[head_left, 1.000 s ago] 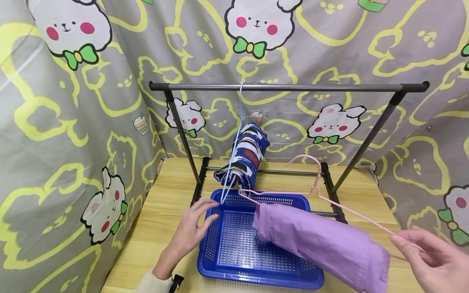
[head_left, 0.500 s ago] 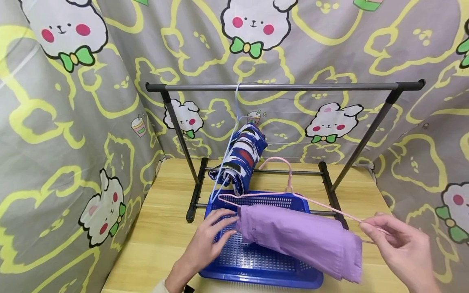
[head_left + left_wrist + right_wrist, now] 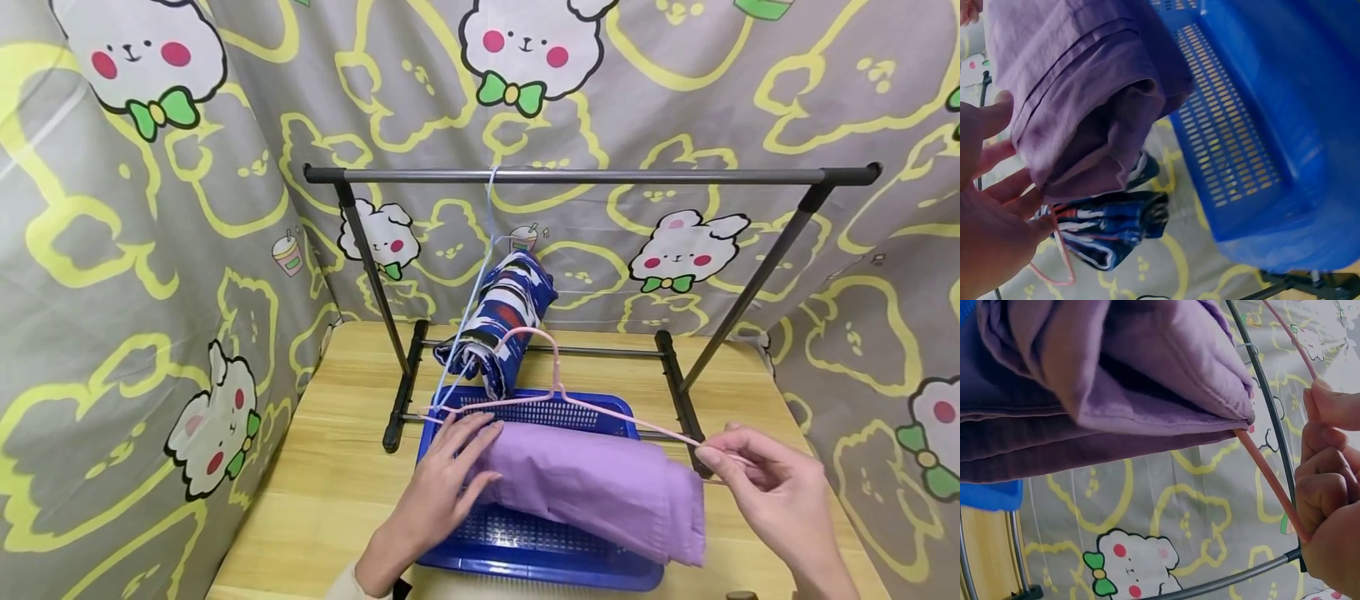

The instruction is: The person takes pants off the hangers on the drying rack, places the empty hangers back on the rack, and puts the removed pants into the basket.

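Observation:
A folded purple garment hangs over the lower bar of a pink hanger, above the blue basket. My right hand grips the hanger's right end, its fingers curled round the thin wire in the right wrist view. At the opposite end, my left hand touches the cloth with extended fingers, the thumb apart from them. The left wrist view shows those fingers along the edge of the purple cloth. The hanger's hook stands upright, overlapping a blue, white and red patterned garment behind it.
A dark metal clothes rack stands on the wooden table. From its bar hangs a light blue hanger carrying the patterned garment. Below my hands sits a perforated blue basket. A printed curtain encloses the back and sides.
My right hand has carried the hanger and purple garment to the left. My left hand has moved right and now touches the garment's left end. The light blue hanger stays on the bar.

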